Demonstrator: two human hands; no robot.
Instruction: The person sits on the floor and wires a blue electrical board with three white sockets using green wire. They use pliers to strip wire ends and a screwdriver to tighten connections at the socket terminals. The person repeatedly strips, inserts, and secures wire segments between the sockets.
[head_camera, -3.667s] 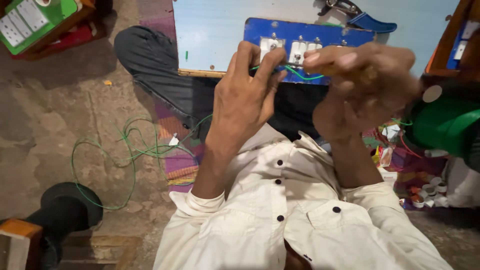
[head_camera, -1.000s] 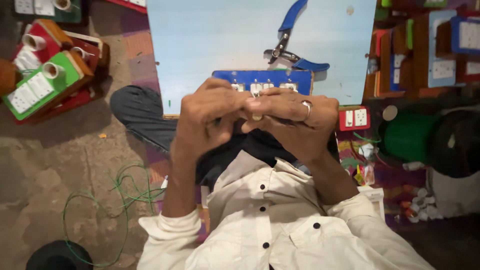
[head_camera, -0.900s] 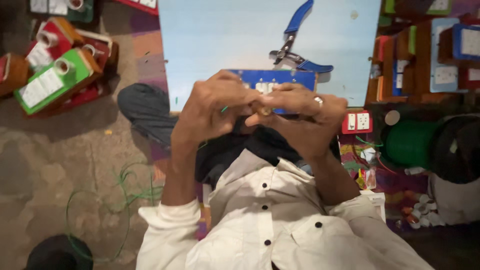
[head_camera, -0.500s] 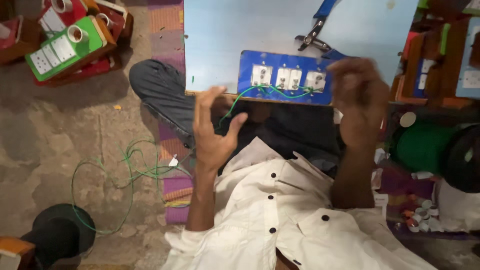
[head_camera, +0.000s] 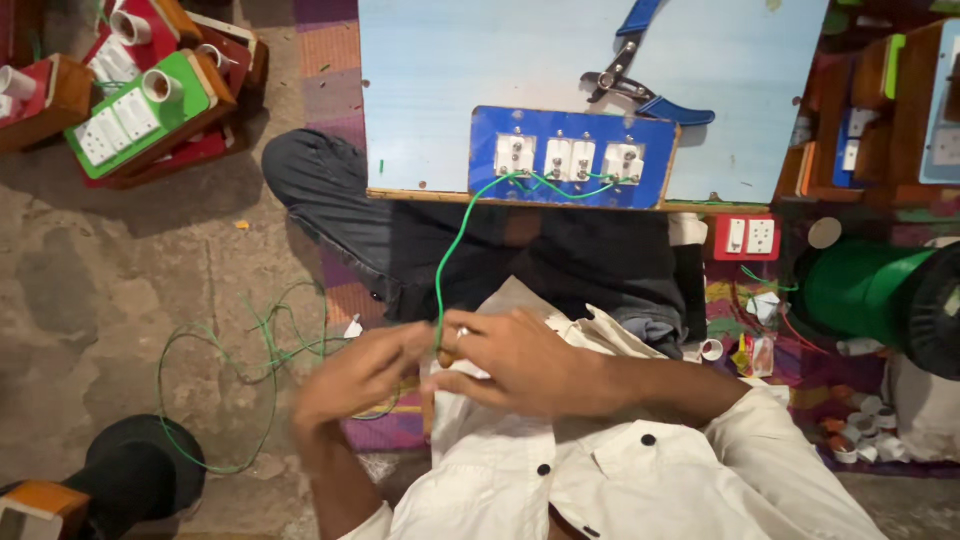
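A blue switch board (head_camera: 570, 158) with three white switch backs lies at the near edge of a pale blue work table (head_camera: 450, 90). A green wire (head_camera: 443, 262) runs from its terminals down to my hands. My right hand (head_camera: 520, 362), with a ring on one finger, pinches the wire near my chest. My left hand (head_camera: 362, 372), blurred, meets it at the same spot on the wire. Both hands are low over my white shirt, well below the board.
Blue-handled pliers (head_camera: 640, 85) lie on the table behind the board. Loose green wire (head_camera: 240, 370) loops on the floor at left. Green and red boxes with switches (head_camera: 140, 105) stand at the upper left. A green spool (head_camera: 870, 290) and a red socket plate (head_camera: 745, 236) sit at right.
My hands dropped from the switch board down to my lap and came together on the green wire. The view tilted, showing more of the table.
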